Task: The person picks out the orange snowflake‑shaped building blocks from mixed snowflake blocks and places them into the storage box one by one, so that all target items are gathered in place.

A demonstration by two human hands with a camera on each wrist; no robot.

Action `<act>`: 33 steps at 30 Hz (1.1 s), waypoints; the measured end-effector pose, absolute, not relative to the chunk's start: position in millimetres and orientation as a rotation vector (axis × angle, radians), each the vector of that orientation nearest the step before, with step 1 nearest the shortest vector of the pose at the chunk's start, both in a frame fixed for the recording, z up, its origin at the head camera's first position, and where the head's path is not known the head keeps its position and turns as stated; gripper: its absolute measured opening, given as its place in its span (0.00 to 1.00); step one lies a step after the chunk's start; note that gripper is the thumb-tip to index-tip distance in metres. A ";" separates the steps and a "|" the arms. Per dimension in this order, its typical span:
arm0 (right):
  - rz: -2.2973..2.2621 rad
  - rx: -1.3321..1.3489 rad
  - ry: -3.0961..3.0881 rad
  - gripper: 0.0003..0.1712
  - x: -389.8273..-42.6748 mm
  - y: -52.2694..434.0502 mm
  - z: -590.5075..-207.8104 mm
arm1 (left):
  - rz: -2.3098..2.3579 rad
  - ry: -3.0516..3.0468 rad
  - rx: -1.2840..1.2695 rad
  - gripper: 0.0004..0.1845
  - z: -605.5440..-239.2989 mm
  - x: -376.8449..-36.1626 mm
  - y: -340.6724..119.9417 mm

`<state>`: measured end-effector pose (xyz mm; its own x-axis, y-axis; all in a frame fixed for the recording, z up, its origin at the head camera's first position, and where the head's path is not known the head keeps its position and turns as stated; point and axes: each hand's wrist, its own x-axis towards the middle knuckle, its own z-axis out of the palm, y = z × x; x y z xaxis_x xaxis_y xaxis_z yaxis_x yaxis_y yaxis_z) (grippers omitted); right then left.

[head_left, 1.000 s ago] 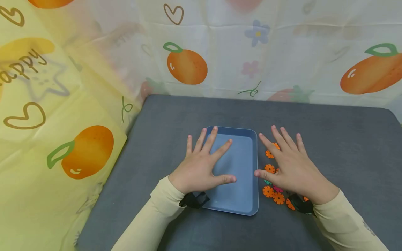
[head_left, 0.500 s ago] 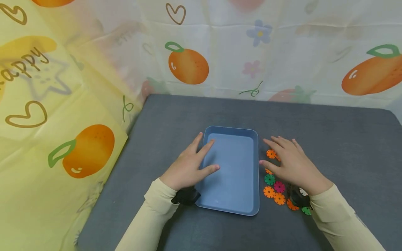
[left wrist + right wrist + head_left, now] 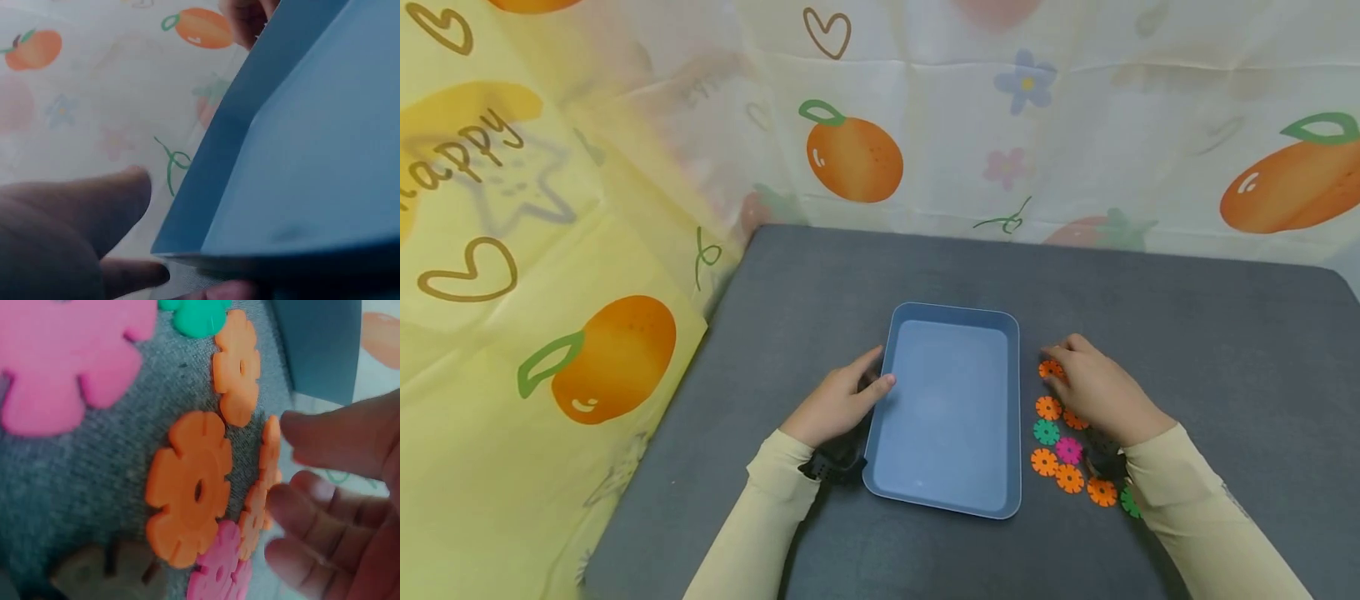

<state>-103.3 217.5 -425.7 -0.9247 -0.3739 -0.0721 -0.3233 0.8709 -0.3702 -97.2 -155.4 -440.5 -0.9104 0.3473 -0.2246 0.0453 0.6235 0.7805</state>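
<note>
A shallow blue tray [image 3: 951,408] lies on the grey table. My left hand [image 3: 835,406] is at its left side, thumb over the rim in the head view; the left wrist view shows a gap between thumb [image 3: 134,184] and tray wall, with other fingertips [image 3: 231,290] low by the edge. To the tray's right, my right hand [image 3: 1105,396] reaches down, fingers bent, around an orange notched, flower-shaped plastic disc [image 3: 1049,368]. In the right wrist view its thumb [image 3: 297,428] and fingers stay apart beside upright-looking orange discs [image 3: 270,450].
Several more discs lie flat below the right hand: orange [image 3: 1044,462], green [image 3: 1047,432] and magenta [image 3: 1069,451]. Some are hidden by the right hand and wrist strap [image 3: 1105,462]. A fruit-printed cloth [image 3: 940,150] hangs behind the table.
Both hands, spread over tray and discs before, have come down. The left moved leftward to the tray's side; the right bent its fingers around the far orange disc, uncovering nearer discs.
</note>
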 end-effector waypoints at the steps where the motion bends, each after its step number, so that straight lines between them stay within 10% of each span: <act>1: -0.522 -0.542 2.905 0.15 -103.9 217.4 -426.7 | 1.201 2.483 0.307 0.38 -443.2 -97.7 -155.7; 16: -0.583 -0.404 2.786 0.02 -118.4 210.2 -422.5 | 1.307 2.456 0.355 0.34 -462.8 -99.6 -165.3; 33: -0.729 -0.380 2.904 0.09 -144.7 150.8 -376.0 | 1.303 2.471 0.359 0.34 -463.3 -98.8 -165.2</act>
<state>-144.7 150.8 -376.0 -0.9608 -0.2711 -0.0580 -0.2115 0.8520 -0.4789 -98.8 -165.2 -463.3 -0.9158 0.3658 -0.1658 0.0699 0.5516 0.8312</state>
